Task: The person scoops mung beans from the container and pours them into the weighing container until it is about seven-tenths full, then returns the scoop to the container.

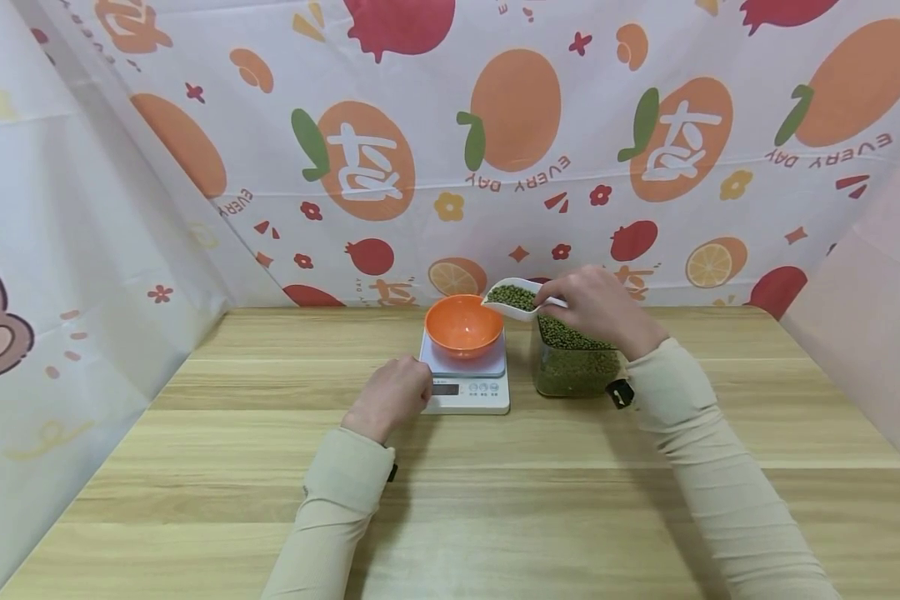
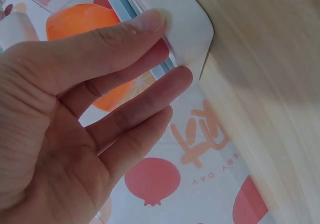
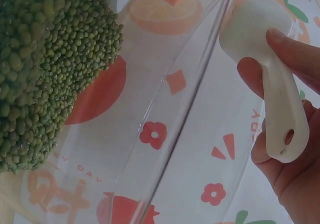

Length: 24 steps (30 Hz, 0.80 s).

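Observation:
An orange bowl (image 1: pixel 463 327) sits on the platform of a white kitchen scale (image 1: pixel 467 394). My left hand (image 1: pixel 392 395) is at the scale's left front corner; in the left wrist view the thumb and fingertips (image 2: pixel 150 21) lie against its edge, fingers loosely extended. My right hand (image 1: pixel 596 304) pinches the handle of a white scoop (image 1: pixel 506 310) between thumb and fingers. Green mung beans (image 1: pixel 513 296) fill the scoop, whose tip reaches the bowl's right rim. In the right wrist view the scoop (image 3: pixel 255 26) shows its underside.
Right of the scale, a clear container (image 1: pixel 576 379) holds more mung beans (image 3: pixel 85 44), partly behind my right hand and sleeve. The wooden table (image 1: pixel 495 500) ends at a fruit-printed cloth (image 1: pixel 450 167) behind the scale.

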Tool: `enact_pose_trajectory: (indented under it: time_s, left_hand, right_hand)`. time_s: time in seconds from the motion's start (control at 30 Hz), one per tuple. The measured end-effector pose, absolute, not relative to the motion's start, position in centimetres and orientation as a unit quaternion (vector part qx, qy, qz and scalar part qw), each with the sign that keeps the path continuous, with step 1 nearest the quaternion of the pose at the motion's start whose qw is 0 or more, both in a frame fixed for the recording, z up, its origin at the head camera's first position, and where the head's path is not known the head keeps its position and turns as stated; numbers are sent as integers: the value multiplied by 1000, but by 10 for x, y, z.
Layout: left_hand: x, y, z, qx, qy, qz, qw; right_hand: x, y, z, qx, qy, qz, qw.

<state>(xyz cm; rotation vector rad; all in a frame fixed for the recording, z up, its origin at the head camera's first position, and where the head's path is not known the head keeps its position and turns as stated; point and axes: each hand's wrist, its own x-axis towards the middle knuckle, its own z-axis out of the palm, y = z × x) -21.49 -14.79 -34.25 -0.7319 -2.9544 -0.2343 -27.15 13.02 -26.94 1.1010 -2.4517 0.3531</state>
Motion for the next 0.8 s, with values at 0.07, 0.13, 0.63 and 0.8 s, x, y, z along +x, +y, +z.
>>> enact_pose_trajectory:
  time_s: [0.07,0.13,0.63,0.8]
  left_hand:
    - [-215,-148,-342,-241,-967,-76,46]
    - [-215,-148,-342,-241,-966,-77,48]
    - [-215,-148,-342,-244,-966,-75,50]
    - [-215,-148,-343,-246,-965,-75,54]
  right_hand:
    - [-272,129,-270,395,-885,121,213]
    - [-272,128,-270,396,-885,117,213]
    - [-273,121,-269,396,-890,86,208]
    - [-272,119,-268,397,-891,84,204]
